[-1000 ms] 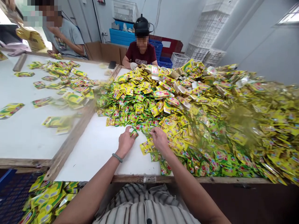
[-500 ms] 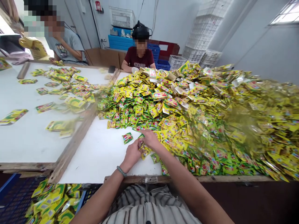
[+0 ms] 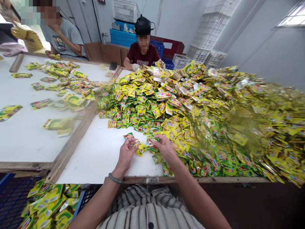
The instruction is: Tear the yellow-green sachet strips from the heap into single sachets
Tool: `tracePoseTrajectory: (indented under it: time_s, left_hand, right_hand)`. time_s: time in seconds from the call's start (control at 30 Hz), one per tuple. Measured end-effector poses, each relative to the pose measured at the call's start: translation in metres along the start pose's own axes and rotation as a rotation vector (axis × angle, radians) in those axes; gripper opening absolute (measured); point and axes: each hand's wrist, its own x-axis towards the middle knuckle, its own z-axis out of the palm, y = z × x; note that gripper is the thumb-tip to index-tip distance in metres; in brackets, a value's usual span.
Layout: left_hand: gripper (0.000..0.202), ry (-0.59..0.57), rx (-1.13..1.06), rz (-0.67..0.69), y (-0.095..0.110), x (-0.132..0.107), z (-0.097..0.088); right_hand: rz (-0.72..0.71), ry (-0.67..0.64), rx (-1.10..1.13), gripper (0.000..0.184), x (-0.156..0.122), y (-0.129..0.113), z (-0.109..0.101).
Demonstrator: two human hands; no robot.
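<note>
My left hand (image 3: 126,154), with a braided bracelet at its wrist, pinches the edge of a small yellow packet (image 3: 141,149) between thumb and fingertips. Just to the right, my right hand (image 3: 166,149) has its thumb and fingers closed on a small green packet (image 3: 150,142) with a red print. The two packets are close together over the white tabletop (image 3: 95,152). Another green packet (image 3: 128,135) lies beyond my left fingertips, partly covered by them. A big heap of green and yellow packets (image 3: 143,108) rises behind and to the right of my hands.
Small printed boxes (image 3: 165,96) lie on the heap. A wooden strip (image 3: 71,140) divides off the left table section, where more yellow boxes (image 3: 76,100) are scattered. Below left, a blue crate (image 3: 82,200) holds yellow packs. Two people sit across the table.
My hands were together and have moved apart, the left one leftward, the right one rightward. A yellow and a green packet now show in them. The person opposite has raised a gloved hand with something yellow.
</note>
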Motion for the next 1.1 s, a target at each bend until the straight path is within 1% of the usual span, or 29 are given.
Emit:
tracePoseTrajectory:
  time_s: [0.03,0.1,0.2,0.27,0.33,0.37,0.43,0.5,0.57,0.63,0.67,0.7,0.77,0.8,0.83,0.87,0.9,0.93,0.97,1.0,1.03,1.07,1.1]
  left_hand:
    - [0.044,0.006,-0.011,0.021,0.000,-0.002,0.001]
    - [0.041,0.011,-0.016,0.054,0.000,-0.006,0.004]
    - [0.039,-0.022,-0.062,0.057,0.003,-0.014,0.012]
    - [0.037,-0.031,-0.086,0.036,0.007,-0.019,0.020]
    - [0.039,-0.008,-0.080,0.034,0.010,-0.021,0.027]
    - [0.041,0.007,-0.074,0.041,0.011,-0.020,0.030]
    - [0.044,0.027,-0.084,0.052,0.014,-0.018,0.035]
    - [0.048,0.030,-0.132,0.051,0.017,-0.015,0.039]
    - [0.050,0.009,-0.179,0.041,0.021,-0.012,0.043]
    - [0.050,-0.049,-0.193,0.022,0.027,-0.008,0.047]
    - [0.049,-0.093,-0.184,0.008,0.031,-0.005,0.049]
    - [0.047,-0.146,-0.166,-0.011,0.035,-0.002,0.050]
    - [0.043,-0.260,-0.108,-0.055,0.046,0.010,0.055]
    - [0.042,-0.300,-0.066,-0.073,0.051,0.018,0.058]
    - [0.041,-0.317,-0.008,-0.083,0.057,0.028,0.062]
    - [0.041,-0.301,0.076,-0.074,0.063,0.039,0.066]
    - [0.041,-0.252,0.193,-0.036,0.069,0.051,0.072]
    - [0.040,-0.176,0.339,0.034,0.074,0.062,0.080]
    - [0.038,-0.092,0.504,0.137,0.079,0.073,0.087]
    - [0.037,-0.015,0.672,0.262,0.082,0.084,0.096]
    - [0.037,0.036,0.832,0.393,0.085,0.093,0.104]
    - [0.038,0.050,0.976,0.503,0.086,0.100,0.112]
    - [0.040,0.033,1.097,0.578,0.086,0.106,0.119]
  right_hand:
    - [0.006,0.037,0.033,0.033,-0.003,-0.002,0.000]
    - [-0.016,0.101,0.003,0.033,-0.006,-0.003,0.001]
    - [-0.103,0.109,-0.221,0.024,-0.008,0.001,0.007]
    - [-0.205,0.146,-0.387,0.018,-0.011,0.006,0.013]
    - [-0.301,0.197,-0.493,0.015,-0.013,0.010,0.017]
    - [-0.321,0.212,-0.507,0.016,-0.014,0.011,0.018]
    - [-0.281,0.234,-0.460,0.019,-0.016,0.011,0.018]
    - [-0.149,0.208,-0.314,0.027,-0.016,0.010,0.014]
    - [0.007,0.095,-0.105,0.036,-0.016,0.008,0.009]
    - [0.099,-0.011,0.056,0.040,-0.015,0.005,0.003]
    - [0.109,-0.011,0.103,0.041,-0.014,0.004,-0.001]
    - [0.098,0.026,0.132,0.041,-0.013,0.003,-0.005]
    - [0.043,0.152,0.158,0.041,-0.011,0.002,-0.013]
    - [0.021,0.205,0.163,0.041,-0.010,0.002,-0.017]
    - [0.002,0.235,0.158,0.041,-0.009,0.002,-0.021]
    - [-0.016,0.243,0.137,0.039,-0.010,0.003,-0.023]
    - [-0.034,0.239,0.105,0.037,-0.010,0.004,-0.025]
    - [-0.047,0.232,0.073,0.035,-0.010,0.005,-0.025]
    - [-0.054,0.224,0.051,0.034,-0.011,0.007,-0.025]
    - [-0.056,0.225,0.045,0.033,-0.011,0.009,-0.025]
    - [-0.052,0.226,0.050,0.034,-0.011,0.011,-0.024]
    - [-0.043,0.224,0.061,0.036,-0.011,0.012,-0.023]
    - [-0.037,0.217,0.072,0.037,-0.011,0.013,-0.023]
